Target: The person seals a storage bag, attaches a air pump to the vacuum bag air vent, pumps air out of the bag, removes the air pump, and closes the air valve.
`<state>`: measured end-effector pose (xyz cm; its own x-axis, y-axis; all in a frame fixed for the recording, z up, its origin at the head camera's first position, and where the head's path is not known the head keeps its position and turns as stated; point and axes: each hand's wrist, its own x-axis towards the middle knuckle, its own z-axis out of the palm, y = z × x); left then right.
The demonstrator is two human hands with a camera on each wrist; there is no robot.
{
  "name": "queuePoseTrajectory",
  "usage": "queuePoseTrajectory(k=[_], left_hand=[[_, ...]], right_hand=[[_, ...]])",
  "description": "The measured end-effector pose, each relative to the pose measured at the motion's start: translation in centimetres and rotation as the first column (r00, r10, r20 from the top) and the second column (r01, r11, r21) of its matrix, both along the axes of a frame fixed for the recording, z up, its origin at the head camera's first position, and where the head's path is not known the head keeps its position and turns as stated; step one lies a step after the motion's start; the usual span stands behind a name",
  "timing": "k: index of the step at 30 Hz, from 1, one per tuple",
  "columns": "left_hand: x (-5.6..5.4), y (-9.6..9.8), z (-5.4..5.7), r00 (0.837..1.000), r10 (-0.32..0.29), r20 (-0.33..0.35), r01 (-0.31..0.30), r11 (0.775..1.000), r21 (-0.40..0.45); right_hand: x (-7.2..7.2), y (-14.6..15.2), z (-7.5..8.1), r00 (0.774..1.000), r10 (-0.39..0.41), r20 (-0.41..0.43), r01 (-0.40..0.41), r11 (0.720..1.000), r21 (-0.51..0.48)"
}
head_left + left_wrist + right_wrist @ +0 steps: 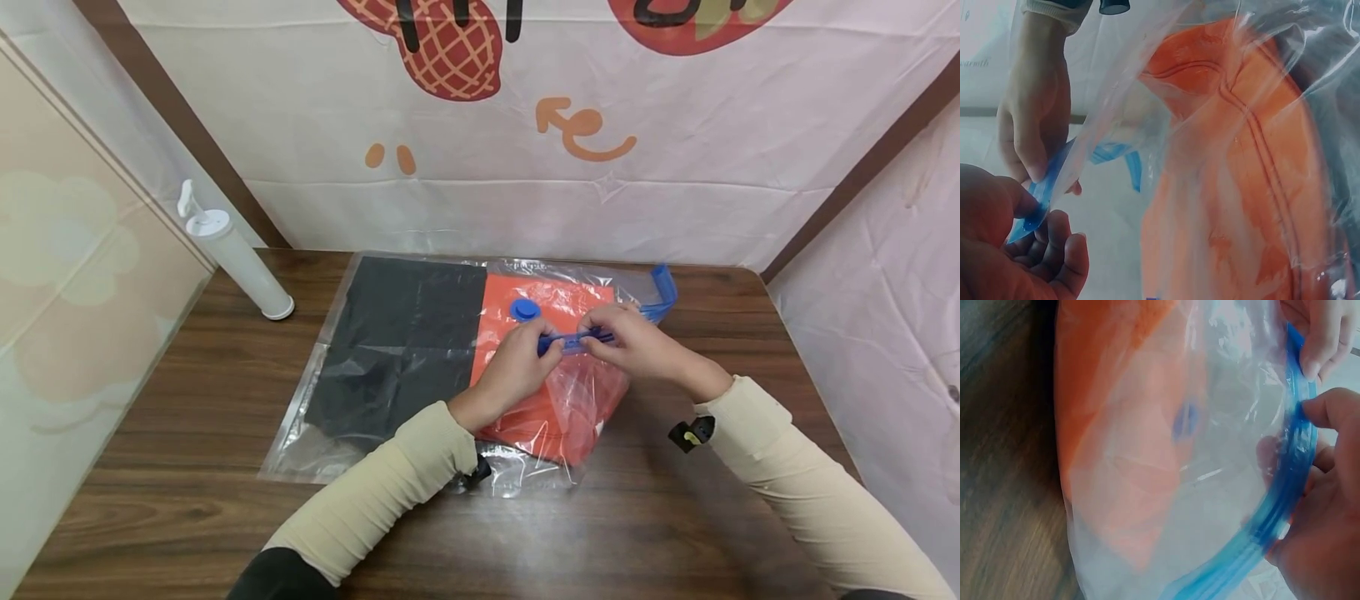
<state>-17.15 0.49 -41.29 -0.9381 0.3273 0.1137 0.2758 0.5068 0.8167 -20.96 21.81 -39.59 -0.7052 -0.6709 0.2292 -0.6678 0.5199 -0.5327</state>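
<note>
A clear plastic vacuum storage bag [296,442] lies across the table with a black folded cloth [405,342] and an orange garment [510,400] inside. A round blue valve [524,310] sits on its upper face. Along the bag's open-end edge runs a blue zip strip [1302,434], lifted above the orange garment. My left hand [517,362] pinches this strip between thumb and fingers. Close beside it, my right hand [630,337] pinches the same strip, thumb on the near side. Beyond the right hand the strip's far end curls up at the back right.
A white cylindrical hand pump [243,262] stands at the table's back left. The brown wooden table [675,517] meets a printed fabric backdrop [510,208] behind, with fabric panels on both sides.
</note>
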Motion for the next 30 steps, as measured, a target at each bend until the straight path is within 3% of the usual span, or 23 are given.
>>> queuePoseTrajectory(k=[8,15,24,30], left_hand=[[-0.1,0.0,0.2,0.999,0.023,-0.045,-0.023,1.0,-0.007],[-0.1,-0.1,0.3,0.999,0.025,-0.033,-0.026,1.0,-0.006],[-0.2,-0.2,0.2,1.0,0.022,-0.018,-0.022,1.0,-0.004],[-0.2,-0.2,0.2,1.0,0.021,-0.014,-0.021,1.0,-0.001]], right_hand=[[-0.1,-0.2,-0.2,0.999,-0.038,-0.01,0.038,0.999,-0.01],[-0.7,0.5,-0.1,0.998,-0.012,0.063,0.014,0.999,-0.039],[-0.4,0.3,0.1,1.0,-0.017,0.01,0.017,1.0,0.008],[-1.0,1.0,0.2,0.999,0.007,0.041,-0.007,1.0,-0.004]])
